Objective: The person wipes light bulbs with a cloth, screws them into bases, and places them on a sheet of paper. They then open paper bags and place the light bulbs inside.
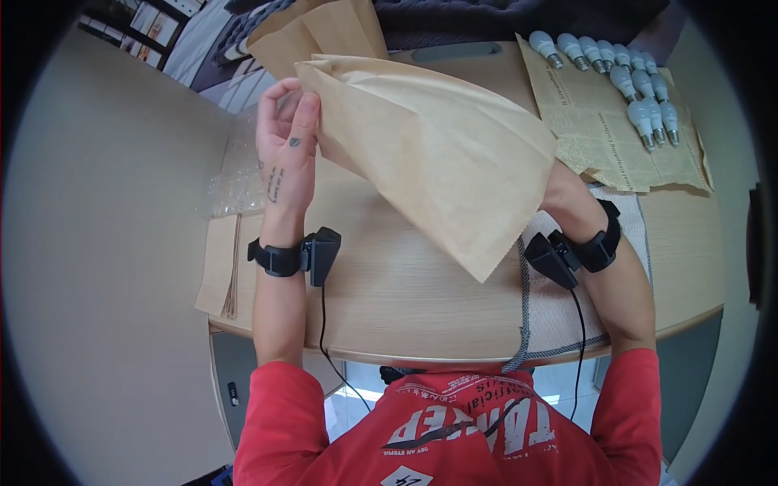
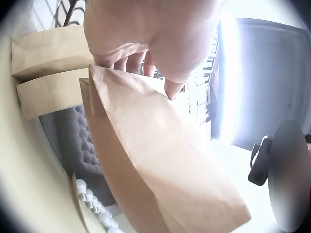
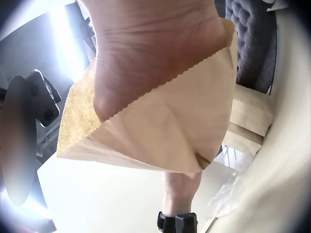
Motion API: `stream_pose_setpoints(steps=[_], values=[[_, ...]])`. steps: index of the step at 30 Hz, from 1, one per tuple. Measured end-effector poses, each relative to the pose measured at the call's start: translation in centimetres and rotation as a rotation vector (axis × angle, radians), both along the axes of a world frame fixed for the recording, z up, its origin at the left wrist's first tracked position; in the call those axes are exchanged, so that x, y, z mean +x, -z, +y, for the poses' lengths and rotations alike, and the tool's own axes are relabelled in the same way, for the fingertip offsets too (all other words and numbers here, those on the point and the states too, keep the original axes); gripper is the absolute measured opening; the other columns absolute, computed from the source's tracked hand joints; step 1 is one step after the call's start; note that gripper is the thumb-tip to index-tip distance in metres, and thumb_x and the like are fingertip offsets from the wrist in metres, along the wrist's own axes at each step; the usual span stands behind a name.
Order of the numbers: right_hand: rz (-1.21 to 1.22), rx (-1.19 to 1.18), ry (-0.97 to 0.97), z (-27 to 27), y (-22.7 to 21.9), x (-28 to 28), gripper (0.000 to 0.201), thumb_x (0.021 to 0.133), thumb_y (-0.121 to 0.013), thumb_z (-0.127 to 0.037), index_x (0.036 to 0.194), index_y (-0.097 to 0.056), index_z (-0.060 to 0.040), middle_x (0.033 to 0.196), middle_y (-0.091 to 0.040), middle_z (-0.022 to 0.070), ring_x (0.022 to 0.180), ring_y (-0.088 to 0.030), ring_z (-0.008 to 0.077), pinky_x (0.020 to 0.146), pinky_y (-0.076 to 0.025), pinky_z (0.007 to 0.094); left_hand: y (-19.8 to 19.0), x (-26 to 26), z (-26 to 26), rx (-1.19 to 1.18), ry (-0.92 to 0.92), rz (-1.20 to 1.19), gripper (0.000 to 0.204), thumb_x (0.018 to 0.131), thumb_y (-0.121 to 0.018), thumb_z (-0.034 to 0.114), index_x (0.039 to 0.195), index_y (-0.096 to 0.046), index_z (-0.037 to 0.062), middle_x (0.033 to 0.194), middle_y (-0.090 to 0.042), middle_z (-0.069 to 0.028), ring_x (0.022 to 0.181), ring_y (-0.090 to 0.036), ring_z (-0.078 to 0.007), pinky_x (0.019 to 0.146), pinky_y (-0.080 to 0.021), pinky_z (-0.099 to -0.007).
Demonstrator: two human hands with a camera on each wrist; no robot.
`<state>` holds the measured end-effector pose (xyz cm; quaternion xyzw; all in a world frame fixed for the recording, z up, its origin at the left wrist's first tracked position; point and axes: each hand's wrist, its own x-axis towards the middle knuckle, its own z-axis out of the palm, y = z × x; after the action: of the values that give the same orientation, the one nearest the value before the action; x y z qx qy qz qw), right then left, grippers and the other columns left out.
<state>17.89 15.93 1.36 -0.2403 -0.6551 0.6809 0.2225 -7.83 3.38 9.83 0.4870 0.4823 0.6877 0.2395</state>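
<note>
A brown paper bag [image 1: 438, 154] is held up over the table, its flat bottom to the left and its zigzag-edged mouth to the right. My left hand [image 1: 288, 150] holds the bottom end, with the thumb at the near edge and the fingers behind. My right hand reaches into the mouth past the wrist [image 3: 155, 58]; its fingers and anything in them are hidden by the paper. In the left wrist view the bag [image 2: 155, 150] slants down away from the left palm.
Several white light bulbs [image 1: 644, 121] lie on printed brown paper [image 1: 600, 150] at back right. Standing paper bags [image 1: 324, 36] are at the back. Clear plastic wrap [image 1: 235, 174] and folded flat bags [image 1: 220, 267] lie left. A white cloth [image 1: 559, 320] is under my right arm.
</note>
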Motion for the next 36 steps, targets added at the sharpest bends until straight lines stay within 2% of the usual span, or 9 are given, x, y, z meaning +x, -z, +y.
stream_pose_setpoints(steps=[3, 7, 10, 12, 22, 28, 34, 36], values=[[0.012, -0.06, 0.039, 0.0, 0.7, 0.4, 0.024, 0.095, -0.056, -0.009, 0.115, -0.063, 0.0034, 0.112, -0.067, 0.0116, 0.102, -0.064, 0.0144, 0.084, -0.053, 0.0286, 0.9, -1.7, 0.1, -0.052, 0.117, -0.1, 0.021, 0.099, -0.062, 0.023, 0.108, -0.061, 0.0035, 0.11, -0.066, -0.0026, 0.094, -0.058, -0.0065, 0.083, -0.045, -0.0219], [0.108, -0.201, 0.096, -0.7, 1.9, 2.9, 0.025, 0.098, -0.056, -0.01, 0.118, -0.062, 0.003, 0.115, -0.067, 0.0105, 0.104, -0.064, 0.0126, 0.085, -0.053, 0.0276, 1.3, -1.4, -0.2, -0.057, 0.068, 0.043, 0.019, 0.099, -0.062, 0.022, 0.102, -0.064, 0.0033, 0.116, -0.065, -0.0041, 0.101, -0.058, -0.0091, 0.09, -0.044, -0.0252], [0.328, -0.266, 0.012, -2.0, 1.8, 3.7, 0.032, 0.099, -0.057, -0.014, 0.127, -0.057, 0.0019, 0.12, -0.065, 0.0098, 0.106, -0.062, 0.0111, 0.087, -0.054, 0.0276, 1.6, 0.4, -0.3, -0.053, 0.066, 0.165, 0.021, 0.099, -0.062, 0.023, 0.097, -0.066, 0.0027, 0.121, -0.065, -0.0055, 0.108, -0.056, -0.0121, 0.098, -0.041, -0.0288], [0.425, -0.346, -0.052, -1.9, 2.4, 3.6, 0.042, 0.098, -0.059, -0.015, 0.137, -0.048, -0.0005, 0.127, -0.062, 0.0102, 0.107, -0.062, 0.0126, 0.088, -0.054, 0.0282, 1.3, 1.4, -0.5, -0.074, 0.072, 0.169, 0.021, 0.099, -0.062, 0.023, 0.097, -0.066, 0.0023, 0.122, -0.065, -0.0064, 0.108, -0.056, -0.0123, 0.098, -0.041, -0.0288], [0.344, -0.293, -0.122, -1.9, 1.8, 1.9, 0.044, 0.096, -0.059, -0.024, 0.132, -0.052, -0.0001, 0.123, -0.063, 0.011, 0.106, -0.062, 0.0139, 0.088, -0.053, 0.0281, 1.8, 1.6, -0.5, -0.037, 0.049, 0.162, 0.021, 0.099, -0.061, 0.022, 0.095, -0.065, 0.0021, 0.124, -0.063, -0.0085, 0.109, -0.057, -0.0139, 0.099, -0.041, -0.0298], [0.328, -0.258, -0.134, -1.8, 1.1, 1.5, 0.046, 0.095, -0.06, -0.03, 0.13, -0.054, 0.0001, 0.12, -0.064, 0.0114, 0.105, -0.062, 0.0146, 0.088, -0.052, 0.0281, 1.8, 1.2, -0.3, 0.028, -0.084, 0.302, 0.018, 0.1, -0.06, 0.019, 0.095, -0.063, 0.0018, 0.13, -0.059, -0.0112, 0.113, -0.055, -0.0149, 0.099, -0.041, -0.0303], [0.297, -0.222, -0.133, -1.9, 0.5, 1.7, 0.049, 0.094, -0.06, -0.036, 0.127, -0.057, 0.0003, 0.117, -0.065, 0.0119, 0.104, -0.062, 0.0154, 0.088, -0.051, 0.0281, 1.6, 2.3, -0.7, 0.007, 0.004, 0.239, 0.017, 0.1, -0.06, 0.018, 0.096, -0.062, 0.0012, 0.128, -0.061, -0.0119, 0.111, -0.056, -0.0146, 0.099, -0.042, -0.0305], [0.286, -0.207, -0.131, -1.9, 0.3, 1.8, 0.05, 0.094, -0.06, -0.037, 0.126, -0.057, 0.0004, 0.116, -0.065, 0.012, 0.104, -0.062, 0.0156, 0.088, -0.05, 0.028, 1.5, 2.3, -0.6, 0.014, -0.016, 0.261, 0.018, 0.1, -0.06, 0.018, 0.095, -0.062, 0.0009, 0.128, -0.061, -0.0119, 0.11, -0.056, -0.0143, 0.098, -0.042, -0.0301]])
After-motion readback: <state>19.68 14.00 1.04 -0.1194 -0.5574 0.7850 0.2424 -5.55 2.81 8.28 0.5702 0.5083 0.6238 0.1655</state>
